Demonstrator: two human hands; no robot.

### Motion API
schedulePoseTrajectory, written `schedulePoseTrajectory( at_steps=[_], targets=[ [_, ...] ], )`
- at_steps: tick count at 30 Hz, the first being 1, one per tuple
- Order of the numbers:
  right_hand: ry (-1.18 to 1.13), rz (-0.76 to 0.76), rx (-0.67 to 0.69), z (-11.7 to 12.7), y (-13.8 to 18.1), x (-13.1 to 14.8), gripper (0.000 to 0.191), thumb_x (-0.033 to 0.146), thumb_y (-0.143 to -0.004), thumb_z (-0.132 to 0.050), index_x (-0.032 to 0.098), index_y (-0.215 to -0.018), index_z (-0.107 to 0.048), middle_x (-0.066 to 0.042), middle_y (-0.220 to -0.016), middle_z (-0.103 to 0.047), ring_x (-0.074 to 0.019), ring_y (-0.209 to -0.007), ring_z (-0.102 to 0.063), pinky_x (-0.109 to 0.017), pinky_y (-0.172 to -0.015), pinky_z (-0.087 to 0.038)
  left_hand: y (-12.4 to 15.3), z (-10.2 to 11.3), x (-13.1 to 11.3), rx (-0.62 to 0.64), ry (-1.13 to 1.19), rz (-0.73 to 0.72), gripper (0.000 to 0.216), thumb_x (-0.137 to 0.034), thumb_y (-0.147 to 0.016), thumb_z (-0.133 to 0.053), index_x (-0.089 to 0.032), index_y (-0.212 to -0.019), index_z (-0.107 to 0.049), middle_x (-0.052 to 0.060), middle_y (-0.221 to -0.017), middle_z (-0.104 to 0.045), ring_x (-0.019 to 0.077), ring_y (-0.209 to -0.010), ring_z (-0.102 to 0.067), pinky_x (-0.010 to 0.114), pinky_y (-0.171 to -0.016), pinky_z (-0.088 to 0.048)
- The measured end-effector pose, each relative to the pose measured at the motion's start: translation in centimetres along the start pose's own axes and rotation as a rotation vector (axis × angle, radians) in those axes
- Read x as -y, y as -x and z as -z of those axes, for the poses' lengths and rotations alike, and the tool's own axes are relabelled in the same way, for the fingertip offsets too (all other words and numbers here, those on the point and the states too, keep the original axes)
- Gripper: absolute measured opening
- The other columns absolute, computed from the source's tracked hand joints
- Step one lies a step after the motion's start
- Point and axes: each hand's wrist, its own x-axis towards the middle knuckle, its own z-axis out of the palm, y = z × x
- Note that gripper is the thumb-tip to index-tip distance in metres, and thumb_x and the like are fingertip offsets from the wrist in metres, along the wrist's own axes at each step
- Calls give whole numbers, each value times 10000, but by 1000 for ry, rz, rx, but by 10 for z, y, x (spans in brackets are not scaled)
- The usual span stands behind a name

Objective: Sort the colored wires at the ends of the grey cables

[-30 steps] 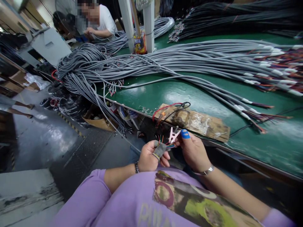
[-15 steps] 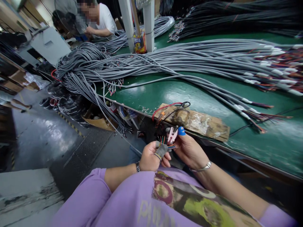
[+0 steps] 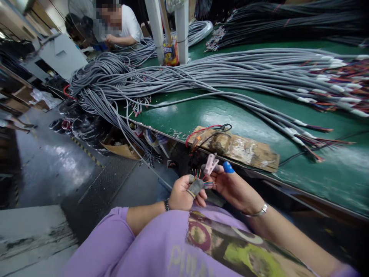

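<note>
A seated worker in a purple shirt pinches a cable end (image 3: 198, 177), its coloured strands fanned upward, in the clenched left hand (image 3: 182, 194), in front of the lap just below the edge of the green bench (image 3: 230, 111). The right hand (image 3: 234, 186) grips small pink snips (image 3: 211, 163), raised just beside the strands and apparently clear of them. The work looks to be at strand trimming; a cut calls for settling the blades on a single strand. Grey cables (image 3: 201, 77) lie heaped across the bench.
</note>
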Motion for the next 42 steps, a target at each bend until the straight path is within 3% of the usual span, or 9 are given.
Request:
schedulePoseTrajectory(
  at_steps=[7, 14, 19, 23, 28, 32, 36, 38, 42],
  targets=[
    [304, -12, 34, -3, 9, 7, 397, 473, -619, -852, 156, -798, -695, -35, -737, -648, -137, -665, -550, -265, -645, -449, 0, 1, 1, 50, -77, 37, 686, -796, -547, -679, -147, -684, -501, 14, -550, -574, 100, -423, -542, 199, -429, -418],
    [590, 4, 127, -7, 14, 10, 383, 498, -671, -802, 143, -694, -658, -13, -648, -597, -105, -598, -470, -238, -576, -386, -4, 10, 9, 265, -271, 71, 527, -618, -604, -766, -121, -680, -606, 57, -604, -632, 118, -538, -579, 236, -566, -482],
    [444, 12, 41, -1, 13, 6, 442, 567, -661, -793, 148, -734, -671, -29, -690, -621, -111, -630, -503, -240, -609, -416, -4, 10, 6, 196, -160, 103, 597, -671, -543, -776, -121, -659, -577, 56, -587, -622, 135, -529, -596, 257, -565, -509],
    [302, -40, 17, 6, 15, 3, 494, 603, -666, -778, 153, -837, -667, -60, -805, -648, -138, -674, -550, -292, -663, -476, -4, 8, 3, 84, -70, 30, 635, -717, -562, -744, -114, -679, -582, 64, -607, -624, 146, -533, -615, 252, -548, -507],
    [392, 82, -49, 3, 17, -5, 458, 538, -627, -830, 162, -817, -650, -6, -666, -578, -115, -611, -483, -265, -598, -415, -7, 7, 3, 8, -60, -29, 640, -738, -583, -717, -113, -646, -591, 80, -608, -631, 162, -548, -629, 263, -560, -509],
    [468, 173, -92, -6, 16, -8, 391, 512, -658, -814, 178, -751, -633, -9, -669, -597, -116, -596, -475, -263, -579, -398, -10, 11, 5, 96, -92, -24, 632, -738, -598, -707, -116, -662, -609, 86, -633, -652, 166, -587, -633, 278, -622, -513],
    [516, 126, -5, -10, 16, -8, 375, 513, -685, -788, 196, -717, -591, -10, -620, -613, -143, -548, -530, -281, -555, -423, -9, 20, 6, 282, -307, -99, 542, -651, -674, -717, -111, -656, -672, 85, -680, -672, 141, -650, -600, 237, -646, -467],
    [545, 116, -5, -10, 15, -8, 381, 507, -662, -804, 195, -701, -590, -13, -620, -617, -143, -542, -527, -281, -547, -425, -8, 22, 7, 289, -342, -115, 521, -632, -695, -713, -113, -654, -685, 83, -679, -673, 136, -644, -588, 234, -641, -459],
    [552, 116, -109, -4, 12, -6, 451, 576, -636, -799, 175, -700, -604, 2, -609, -555, -104, -556, -444, -248, -532, -370, -8, 20, 7, 223, -153, -22, 585, -688, -620, -734, -110, -645, -650, 86, -631, -657, 153, -599, -610, 269, -640, -501]
  ],
)
